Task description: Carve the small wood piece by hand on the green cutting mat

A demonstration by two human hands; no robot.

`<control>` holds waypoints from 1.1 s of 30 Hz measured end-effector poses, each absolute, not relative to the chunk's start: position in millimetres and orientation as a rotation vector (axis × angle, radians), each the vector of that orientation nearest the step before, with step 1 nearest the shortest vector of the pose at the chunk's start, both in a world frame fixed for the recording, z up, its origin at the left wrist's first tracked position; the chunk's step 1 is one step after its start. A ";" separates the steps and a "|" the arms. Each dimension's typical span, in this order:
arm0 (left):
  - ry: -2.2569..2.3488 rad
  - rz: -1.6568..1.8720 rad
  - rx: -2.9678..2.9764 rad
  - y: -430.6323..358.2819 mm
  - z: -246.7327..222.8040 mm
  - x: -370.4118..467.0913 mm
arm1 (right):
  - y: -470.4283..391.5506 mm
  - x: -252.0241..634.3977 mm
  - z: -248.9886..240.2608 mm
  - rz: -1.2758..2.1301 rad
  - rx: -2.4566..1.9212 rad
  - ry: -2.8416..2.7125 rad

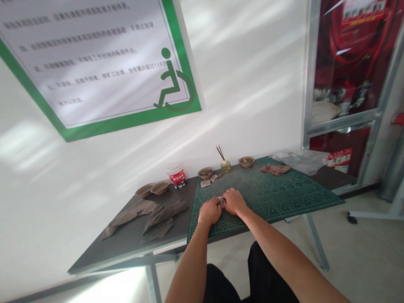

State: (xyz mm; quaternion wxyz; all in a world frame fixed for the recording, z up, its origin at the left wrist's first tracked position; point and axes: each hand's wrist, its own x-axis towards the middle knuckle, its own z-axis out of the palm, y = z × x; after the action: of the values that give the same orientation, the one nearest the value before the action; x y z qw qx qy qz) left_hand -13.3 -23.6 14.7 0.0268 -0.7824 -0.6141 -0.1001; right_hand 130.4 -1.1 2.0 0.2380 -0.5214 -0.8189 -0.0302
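My left hand [210, 211] and my right hand [234, 201] meet low over the near part of the green cutting mat [268, 198]. Both have their fingers closed on a small greyish-white piece [221, 202] between them. Most of that piece is covered by the fingers, so its kind cannot be made out. Just beyond the hands, two small pale square pieces [205, 183] lie on the mat. Behind these stands a small bowl [205, 173] with little dark lumps in it.
Two brown bowls [160, 187] and a red-labelled tub [177, 175] stand along the wall. Grey-brown driftwood-like pieces [164, 216] lie at left. A jar with sticks [225, 165], another bowl [246, 161], a brown cloth [275, 169] and clear plastic bags [303, 160] line the back right.
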 end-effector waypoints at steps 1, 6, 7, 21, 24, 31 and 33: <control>-1.891 -0.309 -2.417 -23.1 14.1 -13.7 | -0.1 130.0 1.8 -0.088 -1.435 -2.237; -1.888 -0.299 -2.417 -21.9 13.3 -14.5 | 4.1 129.0 2.2 -0.089 -1.442 -2.267; -1.898 -0.294 -2.414 -21.8 13.4 -14.5 | 4.5 129.0 2.6 -0.089 -1.436 -2.273; -1.858 -0.331 -2.456 -16.0 6.7 -19.2 | -2.9 133.0 6.2 -0.033 -1.325 -2.369; -1.850 -0.324 -2.447 -16.3 6.5 -18.9 | -2.7 132.0 4.3 -0.041 -1.380 -2.311; -1.921 -0.295 -2.421 -21.4 12.3 -15.1 | 2.1 129.7 3.0 -0.072 -1.459 -2.257; -1.928 -0.295 -2.423 -21.9 13.2 -14.8 | 2.8 129.7 3.8 -0.067 -1.461 -2.268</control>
State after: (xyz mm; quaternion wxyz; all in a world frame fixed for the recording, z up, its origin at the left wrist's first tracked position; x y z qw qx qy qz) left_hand -14.8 -21.9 13.2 0.0155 -0.7789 -0.6198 -0.0948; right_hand 129.7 2.8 3.8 0.2196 -0.5282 -0.8199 -0.0242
